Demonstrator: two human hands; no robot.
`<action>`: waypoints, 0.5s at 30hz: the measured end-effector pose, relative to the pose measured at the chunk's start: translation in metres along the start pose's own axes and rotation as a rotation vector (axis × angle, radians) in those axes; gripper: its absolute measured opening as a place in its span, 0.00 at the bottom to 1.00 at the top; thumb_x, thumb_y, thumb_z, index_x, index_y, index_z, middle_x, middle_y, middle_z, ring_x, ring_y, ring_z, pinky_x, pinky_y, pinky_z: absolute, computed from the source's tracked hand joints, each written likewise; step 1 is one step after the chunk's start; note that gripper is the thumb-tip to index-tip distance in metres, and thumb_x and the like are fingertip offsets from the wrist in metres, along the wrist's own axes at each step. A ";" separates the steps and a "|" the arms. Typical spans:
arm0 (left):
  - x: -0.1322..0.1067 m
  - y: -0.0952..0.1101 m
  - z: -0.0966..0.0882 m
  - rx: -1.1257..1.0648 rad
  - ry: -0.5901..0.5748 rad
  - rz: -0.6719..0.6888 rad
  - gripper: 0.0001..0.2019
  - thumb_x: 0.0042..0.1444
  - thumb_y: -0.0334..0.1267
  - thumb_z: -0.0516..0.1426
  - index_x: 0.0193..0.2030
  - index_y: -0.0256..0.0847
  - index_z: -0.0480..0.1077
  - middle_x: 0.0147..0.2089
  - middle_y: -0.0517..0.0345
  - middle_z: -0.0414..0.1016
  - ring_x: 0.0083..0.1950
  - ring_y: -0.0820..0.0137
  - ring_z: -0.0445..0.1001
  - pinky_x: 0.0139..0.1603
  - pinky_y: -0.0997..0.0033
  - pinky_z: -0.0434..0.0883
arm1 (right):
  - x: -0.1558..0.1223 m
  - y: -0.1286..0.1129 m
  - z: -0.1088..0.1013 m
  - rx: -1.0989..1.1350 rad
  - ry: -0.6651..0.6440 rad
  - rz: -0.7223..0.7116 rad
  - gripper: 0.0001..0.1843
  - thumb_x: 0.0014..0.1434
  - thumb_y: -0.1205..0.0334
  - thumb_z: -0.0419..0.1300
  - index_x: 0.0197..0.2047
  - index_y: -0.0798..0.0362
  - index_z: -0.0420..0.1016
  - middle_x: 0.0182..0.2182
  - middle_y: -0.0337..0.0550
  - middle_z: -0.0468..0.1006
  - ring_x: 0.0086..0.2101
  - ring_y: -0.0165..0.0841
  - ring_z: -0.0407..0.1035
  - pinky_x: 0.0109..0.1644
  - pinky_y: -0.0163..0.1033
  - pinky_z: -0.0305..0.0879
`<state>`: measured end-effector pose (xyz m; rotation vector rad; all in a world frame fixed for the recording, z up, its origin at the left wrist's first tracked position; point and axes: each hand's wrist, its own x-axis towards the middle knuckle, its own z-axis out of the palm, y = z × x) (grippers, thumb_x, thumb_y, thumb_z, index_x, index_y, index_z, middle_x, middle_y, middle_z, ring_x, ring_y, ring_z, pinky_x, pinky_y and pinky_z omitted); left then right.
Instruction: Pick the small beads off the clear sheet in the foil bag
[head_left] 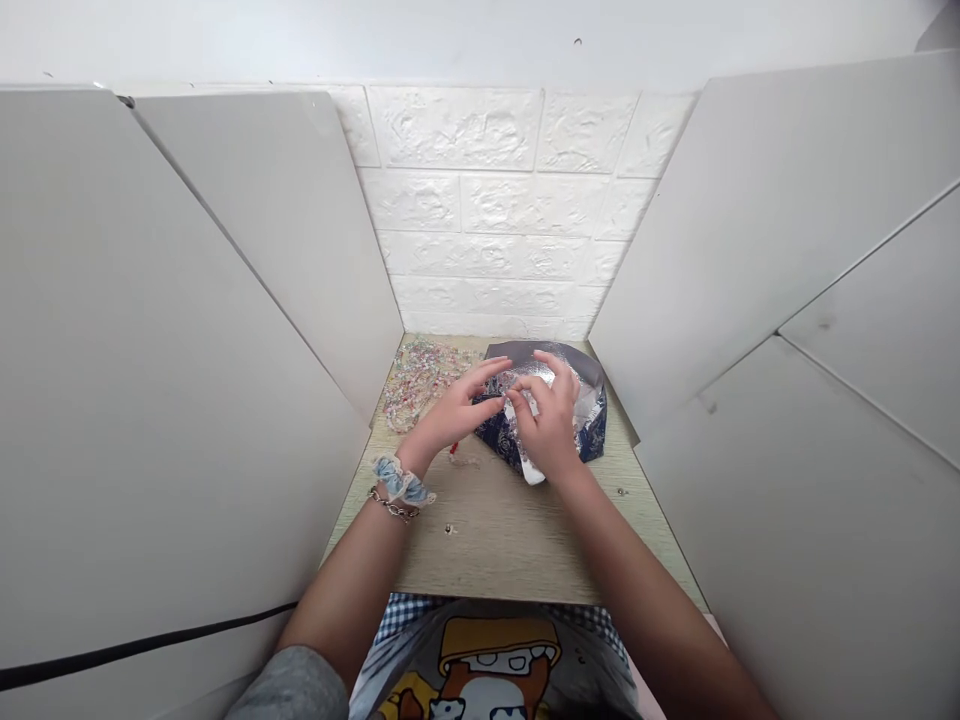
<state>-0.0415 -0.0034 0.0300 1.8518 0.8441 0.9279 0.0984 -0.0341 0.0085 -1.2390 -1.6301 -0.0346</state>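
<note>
White foam brick panelling [487, 200] closes off the back of a booth of pale grey boards [187, 350], with a light wood-grain tabletop [495, 540] running between them. On it lies a dark blue patterned pouch [495, 435] with a silver foil lining, and just to its left is a loose spread of small multicoloured beads [420, 380]. The hands hide most of the pouch's inside, so what it holds is hard to tell.

Both hands are close together above the pouch. The right hand [547, 425] curls its fingers around a crinkled silvery film [521, 400], while the left hand [450, 415], with a blue scrunchie [397, 480] and a chain bracelet [391, 506] at its wrist, reaches toward the same spot; whether it grips cannot be told. The film looks light, thin and soft, likely slippery and quick to crease, so a fingertip pinch at its edge seems the surest hold.
</note>
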 end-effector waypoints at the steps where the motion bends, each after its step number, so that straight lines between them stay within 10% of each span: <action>1: 0.001 0.000 0.002 0.056 -0.025 0.010 0.18 0.50 0.38 0.52 0.50 0.46 0.65 0.58 0.56 0.58 0.60 0.67 0.54 0.57 0.67 0.55 | 0.000 0.001 0.000 0.006 -0.024 -0.005 0.07 0.56 0.60 0.50 0.30 0.51 0.65 0.49 0.48 0.59 0.52 0.39 0.52 0.54 0.50 0.46; 9: 0.005 -0.010 0.012 0.186 -0.141 -0.093 0.17 0.54 0.45 0.46 0.35 0.38 0.72 0.29 0.58 0.71 0.34 0.71 0.68 0.38 0.73 0.63 | 0.013 0.009 -0.007 0.167 -0.137 0.094 0.07 0.56 0.59 0.50 0.35 0.52 0.65 0.46 0.47 0.63 0.49 0.39 0.57 0.51 0.49 0.53; 15: 0.008 -0.026 0.010 0.516 0.077 -0.028 0.16 0.55 0.43 0.46 0.44 0.44 0.71 0.34 0.55 0.61 0.39 0.69 0.61 0.45 0.68 0.59 | 0.020 -0.041 -0.102 0.168 0.058 0.248 0.22 0.62 0.57 0.27 0.56 0.42 0.47 0.50 0.44 0.60 0.46 0.34 0.62 0.43 0.47 0.62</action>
